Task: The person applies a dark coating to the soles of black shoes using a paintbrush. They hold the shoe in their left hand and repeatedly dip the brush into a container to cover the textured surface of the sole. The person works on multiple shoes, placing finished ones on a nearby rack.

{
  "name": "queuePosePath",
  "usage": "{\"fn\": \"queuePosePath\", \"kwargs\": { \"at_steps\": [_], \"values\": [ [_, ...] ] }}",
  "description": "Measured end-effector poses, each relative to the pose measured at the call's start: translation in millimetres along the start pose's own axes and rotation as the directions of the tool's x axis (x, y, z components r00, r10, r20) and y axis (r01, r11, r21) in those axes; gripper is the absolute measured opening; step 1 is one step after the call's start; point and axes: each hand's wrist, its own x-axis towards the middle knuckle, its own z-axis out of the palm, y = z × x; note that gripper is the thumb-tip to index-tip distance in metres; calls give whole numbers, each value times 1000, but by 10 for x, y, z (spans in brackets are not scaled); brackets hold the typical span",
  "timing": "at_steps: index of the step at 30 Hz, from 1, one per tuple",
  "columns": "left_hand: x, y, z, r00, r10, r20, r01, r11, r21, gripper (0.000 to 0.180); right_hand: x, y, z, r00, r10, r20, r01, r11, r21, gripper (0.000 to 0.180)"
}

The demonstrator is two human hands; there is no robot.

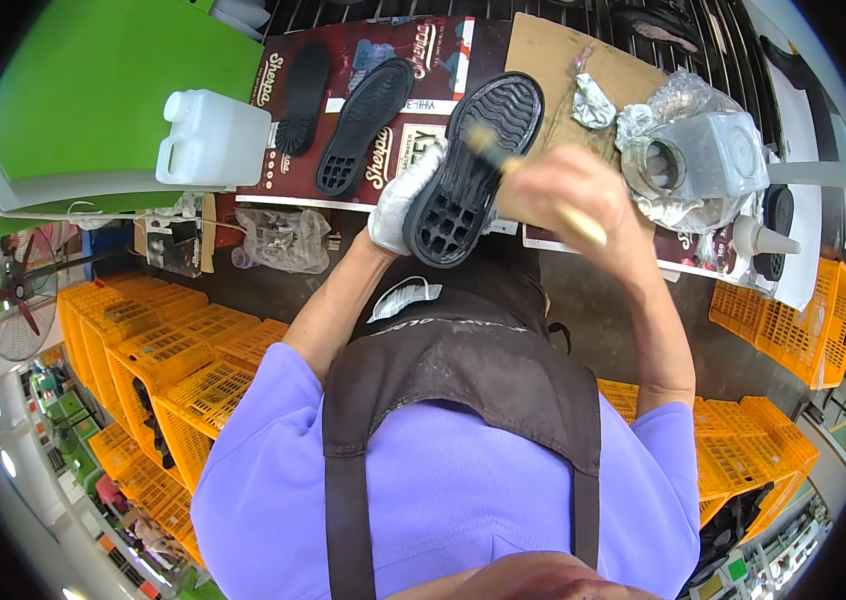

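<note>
A black shoe sole [473, 165] with a ridged forefoot and a grid of square hollows at the heel is held up over the table's front edge. My left hand [401, 208], in a white glove, grips it from its left side. Bare and slightly blurred, my right hand [568, 190] is closed round a brush [533, 180] with a pale wooden handle. The bristles are over the middle of the sole; whether they touch it I cannot tell. Two more black soles, one gridded [368, 125] and one darker [305, 95], lie on printed dark-red cardboard [343, 45] to the left.
A white plastic jug [213, 138] stands at the left. On the right are a cut-open clear container [713, 155] wrapped in plastic, a crumpled white cloth [593, 102] and a white nozzle bottle [763, 238]. Yellow crates [183, 370] line the floor; a fan [18, 293] stands far left.
</note>
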Motion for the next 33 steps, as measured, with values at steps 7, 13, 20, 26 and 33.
{"fn": "queuePosePath", "kwargs": {
  "at_steps": [7, 13, 20, 26, 33],
  "values": [
    [-41, 39, -5, 998, -9, -64, 18, 989, 146, 46, 8, 236, -156, 1000, -6, -18, 6, 1000, -2, 24],
    [-12, -37, 19, 1000, -19, -18, 24, 920, 391, 49, 16, 100, -26, 942, 199, -270, -216, 976, -36, 10],
    [44, -32, 37, 987, 89, -136, -26, 912, 410, 52, 47, -95, -80, 874, 465, -140, -387, 841, 378, 14],
    [94, 85, -32, 991, 124, 52, -134, 866, 482, 55, 16, -267, -94, 964, 234, 130, -262, 924, 280, 10],
    [157, -16, -129, 973, 213, -88, -124, 805, 580, 54, 48, -199, -76, 994, 107, 14, -108, 989, 98, 10]
  ]
}}
